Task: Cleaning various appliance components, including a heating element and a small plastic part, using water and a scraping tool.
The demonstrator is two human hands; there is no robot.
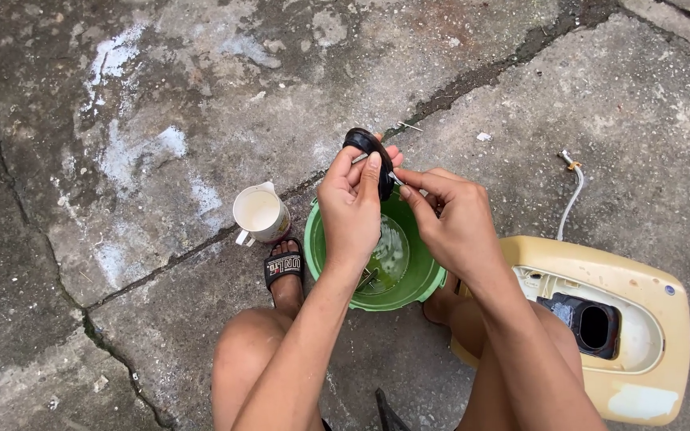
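**Operator:** Over the cracked concrete floor (121, 160), going left to right, what is present?

**Technician:** First, a white plastic jug (259, 212) standing upright, just beside a foot in a black sandal (284, 268). Next, a green bucket (317, 247) holding shallow liquid. Above its far rim, the left hand (350, 211) is clamped on a black rubber ring (367, 148), thumb and fingers pinching the ring's lower part. The right hand (455, 219) is close beside it, fingertips pinched together on a thin pale tool or pin; what it is cannot be told. Farthest right lies a cream plastic appliance housing (648, 319) with a dark opening, a white hose (570, 199) trailing beyond it.

**Operator:** Handling characteristics of the ring?

**Technician:** Judged light, soft and flexible; likely slippery if wet. It should tolerate bending, though a sharp tool could nick it.

**Operator:** Recommended hold?

**Technician:** Pinch across the thick rim, as the left hand does, keeping it over the bucket.
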